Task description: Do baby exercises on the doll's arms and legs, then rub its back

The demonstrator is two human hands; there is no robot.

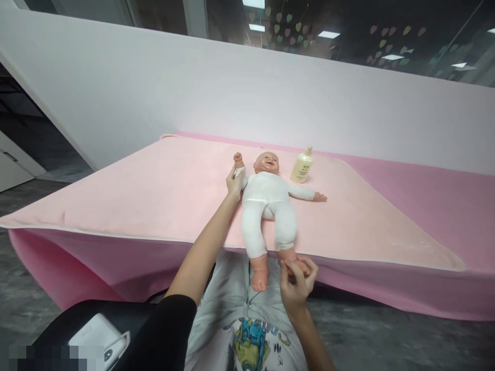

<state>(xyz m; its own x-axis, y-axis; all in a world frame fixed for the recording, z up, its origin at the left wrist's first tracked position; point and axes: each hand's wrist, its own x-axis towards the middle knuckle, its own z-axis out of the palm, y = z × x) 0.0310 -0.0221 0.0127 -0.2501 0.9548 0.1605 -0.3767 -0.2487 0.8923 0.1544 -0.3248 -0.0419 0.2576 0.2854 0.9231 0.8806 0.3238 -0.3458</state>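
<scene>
A baby doll [266, 188] with a white cloth body lies on its back on the pink mat [154, 190], head toward the wall, feet hanging past the front edge. My left hand [234, 183] is closed around its raised arm at the left, just below the small plastic hand. With fingers curled, my right hand [297, 281] grips the doll's foot at the right. The other foot hangs free, and the arm at the right lies stretched out on the mat. Beside the doll's head stands a pale yellow pump bottle [302, 166].
Behind the mat rises a white wall [247, 93] with dark glass above. Darker pink cloth [425, 206] shows under the mat and hangs down in front. At the lower left, a white device [96, 335] rests on a black seat [69, 314].
</scene>
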